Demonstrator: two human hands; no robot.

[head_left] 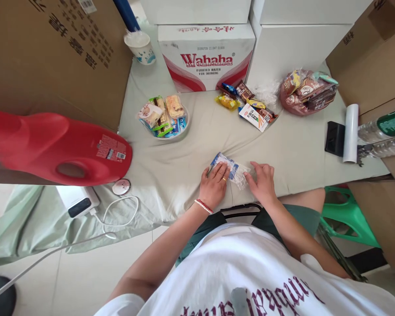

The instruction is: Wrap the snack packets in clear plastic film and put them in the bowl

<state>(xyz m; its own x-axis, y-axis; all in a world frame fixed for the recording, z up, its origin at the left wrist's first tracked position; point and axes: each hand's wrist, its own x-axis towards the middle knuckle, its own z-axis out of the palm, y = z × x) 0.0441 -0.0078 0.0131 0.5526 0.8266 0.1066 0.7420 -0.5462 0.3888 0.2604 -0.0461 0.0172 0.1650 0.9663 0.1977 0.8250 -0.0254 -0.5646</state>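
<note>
A small packet in blue print and crinkled clear plastic wrap (239, 179) lies on the cloth-covered table in front of me. My left hand (213, 184) rests flat over its left part, fingers stretched out together and a beaded bracelet on the wrist. At the packet's right end is my right hand (262, 181), turned on its side with thumb and forefinger apart and the thumb against the plastic edge. What lies under my left palm is hidden. Beyond the hands is a pile of wrapped snacks (253, 115).
A bowl of snacks (188, 123) stands left of centre; a bag of snacks (291, 103) is back right. A red jug (85, 145) and a power bank (80, 206) with cable are left. A Wahaha box (210, 57) stands behind. A white roll (350, 134) and bottles are right.
</note>
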